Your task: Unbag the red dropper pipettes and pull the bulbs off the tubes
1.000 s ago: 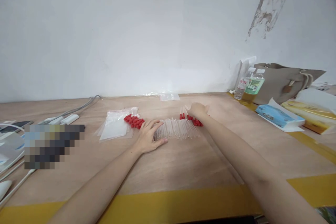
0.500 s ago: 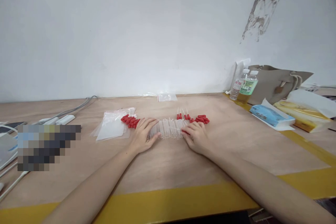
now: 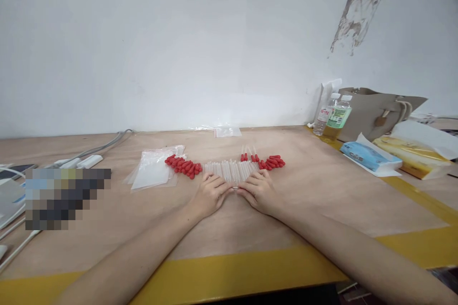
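Note:
A row of thin clear tubes (image 3: 229, 170) lies side by side on the table, pointing away from me. My left hand (image 3: 212, 193) and my right hand (image 3: 258, 190) meet at the near ends of the tubes, fingers curled and thumbs tucked in. Between their fingertips a small pale sliver shows; what they pinch there is mostly hidden. Red rubber bulbs lie in a left pile (image 3: 183, 166) and a right pile (image 3: 272, 162), one on either side of the row. Behind the row are several tubes fitted with red bulbs (image 3: 249, 157).
Clear zip bags (image 3: 152, 169) lie left of the bulbs, and another bag (image 3: 228, 131) is by the wall. Cables and a power strip (image 3: 89, 161) are at left. Two bottles (image 3: 336, 116), a grey bag (image 3: 372, 114) and tissue packs (image 3: 372, 156) stand right. Yellow tape (image 3: 232, 271) edges the table.
Both hands have moved inward from the two ends of the tube row and now meet at its near side. The left bulb pile is uncovered. Red no longer shows at my right fingertips.

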`<state>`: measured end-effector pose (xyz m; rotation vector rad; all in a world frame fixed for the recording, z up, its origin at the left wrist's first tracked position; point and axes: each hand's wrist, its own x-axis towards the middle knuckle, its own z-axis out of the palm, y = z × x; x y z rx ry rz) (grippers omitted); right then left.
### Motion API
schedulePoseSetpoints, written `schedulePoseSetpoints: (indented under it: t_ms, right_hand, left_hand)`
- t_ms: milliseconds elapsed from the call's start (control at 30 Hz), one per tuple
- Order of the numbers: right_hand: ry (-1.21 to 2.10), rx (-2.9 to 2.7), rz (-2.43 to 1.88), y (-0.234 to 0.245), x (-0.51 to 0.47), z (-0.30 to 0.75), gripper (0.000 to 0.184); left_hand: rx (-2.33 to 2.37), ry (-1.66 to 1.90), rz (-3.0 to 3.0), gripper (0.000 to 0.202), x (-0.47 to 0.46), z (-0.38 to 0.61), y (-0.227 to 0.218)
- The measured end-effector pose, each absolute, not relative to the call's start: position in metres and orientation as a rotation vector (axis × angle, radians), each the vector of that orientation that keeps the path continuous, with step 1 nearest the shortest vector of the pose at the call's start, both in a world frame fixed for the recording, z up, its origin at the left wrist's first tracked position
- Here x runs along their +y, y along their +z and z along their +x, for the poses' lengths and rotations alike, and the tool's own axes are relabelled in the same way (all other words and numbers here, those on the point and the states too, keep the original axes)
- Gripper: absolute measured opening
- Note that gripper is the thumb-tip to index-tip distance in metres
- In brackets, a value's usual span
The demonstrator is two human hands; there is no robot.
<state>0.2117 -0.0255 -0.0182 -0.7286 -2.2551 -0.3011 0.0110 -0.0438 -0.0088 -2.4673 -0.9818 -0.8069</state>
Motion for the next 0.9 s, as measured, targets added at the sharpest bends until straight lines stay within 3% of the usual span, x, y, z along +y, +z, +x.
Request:
schedulePoseSetpoints:
  t_ms: [600, 733, 900]
  right_hand:
    - [-0.502, -2.183, -0.599, -0.016, -0.023, 0.232, 0.012]
    - [-0.379, -2.028, -0.839, -0.005, -0.008, 0.257, 0.013]
    - [0.067, -1.795, -1.037, 0.005, 0.019, 0.285, 0.028]
  left_hand:
    - [-1.108, -0.843, -2.567, 0.03, -0.048, 0.003, -0.009]
    - [-1.267, -0.995, -2.464, 0.034, -0.043, -0.011, -0.003]
    - [-1.425, -1.087, -2.313, 0.025, -0.032, -0.013, 0.003]
